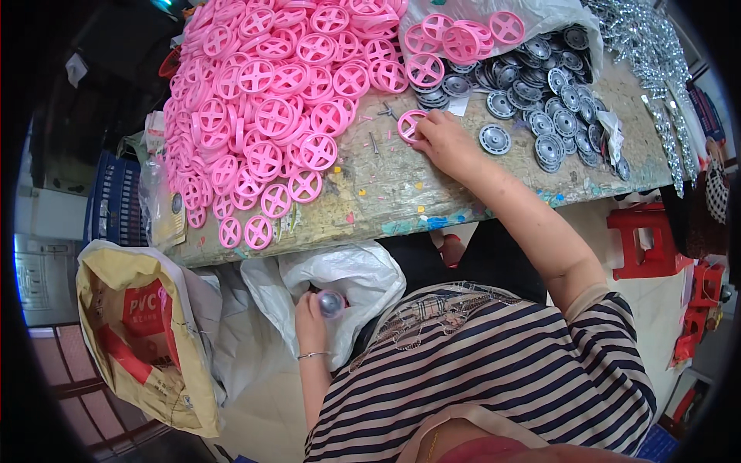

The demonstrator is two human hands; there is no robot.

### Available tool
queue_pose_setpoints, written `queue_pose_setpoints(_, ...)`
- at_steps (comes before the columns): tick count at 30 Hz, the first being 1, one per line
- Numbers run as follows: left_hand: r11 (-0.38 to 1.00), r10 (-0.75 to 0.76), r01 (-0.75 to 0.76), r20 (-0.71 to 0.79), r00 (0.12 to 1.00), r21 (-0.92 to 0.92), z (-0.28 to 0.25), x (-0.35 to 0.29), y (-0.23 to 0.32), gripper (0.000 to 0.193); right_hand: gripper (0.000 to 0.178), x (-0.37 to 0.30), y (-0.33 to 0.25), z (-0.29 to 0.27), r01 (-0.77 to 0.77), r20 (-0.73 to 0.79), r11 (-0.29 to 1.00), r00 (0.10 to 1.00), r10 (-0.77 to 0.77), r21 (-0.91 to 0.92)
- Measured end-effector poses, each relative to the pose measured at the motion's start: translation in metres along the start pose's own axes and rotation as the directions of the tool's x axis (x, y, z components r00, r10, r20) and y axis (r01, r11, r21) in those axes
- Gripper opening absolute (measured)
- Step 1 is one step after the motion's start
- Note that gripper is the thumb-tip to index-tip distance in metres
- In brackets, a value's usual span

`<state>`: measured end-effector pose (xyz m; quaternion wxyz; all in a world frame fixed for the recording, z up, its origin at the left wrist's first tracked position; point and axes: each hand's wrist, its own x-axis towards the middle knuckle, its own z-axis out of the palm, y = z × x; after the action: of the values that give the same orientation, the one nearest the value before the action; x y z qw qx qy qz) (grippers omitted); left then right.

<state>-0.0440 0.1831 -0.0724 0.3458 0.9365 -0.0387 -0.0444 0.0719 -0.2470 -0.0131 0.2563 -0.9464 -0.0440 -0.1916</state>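
Note:
My right hand [449, 145] reaches onto the table, its fingers closed on the edge of a pink four-spoked wheel ring [407, 126] lying there. Just right of it rests a loose grey hubcap-like disc [495, 139]. Below the table edge, my left hand [310, 318] holds a round wheel piece [332, 303], grey in the middle with a pale pinkish rim, slightly blurred. That hand is over the mouth of an open white sack [369, 266], whose contents are mostly hidden. Beside my right hand, a few small screws [375, 143] lie on the wood.
A large heap of pink wheel rings [266, 77] covers the table's left side. Grey discs [549, 123] pile up at right, near silver tinsel strands [644, 46]. A yellowish paper sack [197, 370] stands lower left. A red stool [644, 243] is on the right.

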Motion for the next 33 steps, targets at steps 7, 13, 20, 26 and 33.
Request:
queue_pose_setpoints(7, 0.680, -0.090, 0.165, 0.142, 0.986, -0.714, 0.003, 0.029, 0.100, 0.035, 0.018, -0.028, -0.078, -0.034, 0.062, 0.114, 0.901, 0.986, -0.122, 0.430)
queue_pose_setpoints(13, 0.606, 0.216, 0.056, 0.232, 0.949, -0.793, 0.071, 0.064, 0.195, 0.034, 0.016, -0.076, -0.102, -0.034, 0.123, 0.158, 0.894, 0.965, -0.209, 0.432)
queue_pose_setpoints(20, 0.306, 0.119, 0.349, 0.399, 0.909, -0.886, 0.063, 0.058, 0.197, 0.034, 0.025, -0.067, -0.011, -0.078, -0.169, 0.008, 0.974, 0.985, 0.170, 0.152)
queue_pose_setpoints(26, 0.266, 0.135, 0.411, 0.456, 0.880, -0.872, 0.066, 0.057, 0.199, 0.035, 0.034, -0.066, 0.056, -0.068, -0.131, -0.062, 0.954, 0.991, 0.119, -0.270)
queue_pose_setpoints(33, 0.250, 0.122, 0.384, 0.422, 0.898, -0.889, 0.069, 0.056, 0.197, 0.036, 0.034, -0.057, -0.060, -0.061, -0.436, 0.289, 0.650, 0.900, 0.327, 0.622)
